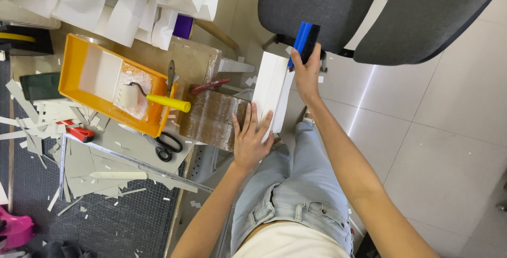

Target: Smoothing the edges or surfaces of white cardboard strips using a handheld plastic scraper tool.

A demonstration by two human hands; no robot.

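Open tiled floor (449, 131) is lying free to the right. Grey chair seats (322, 4) are crowding in just above the white box (270, 91), while the orange paint tray (95, 73) and scissors (166, 146) are cluttering the left.

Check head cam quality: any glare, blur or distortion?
Head view: sharp overall, both hands crisp; glare streak on the floor tiles beside the right hand; white panel near blown out, little surface detail; wide-angle bowing at the edges; left hand evenly lit, soft shadows only.

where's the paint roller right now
The paint roller lies in the orange tray at upper left of the head view, yellow handle pointing right toward the scissors, well left of both hands.
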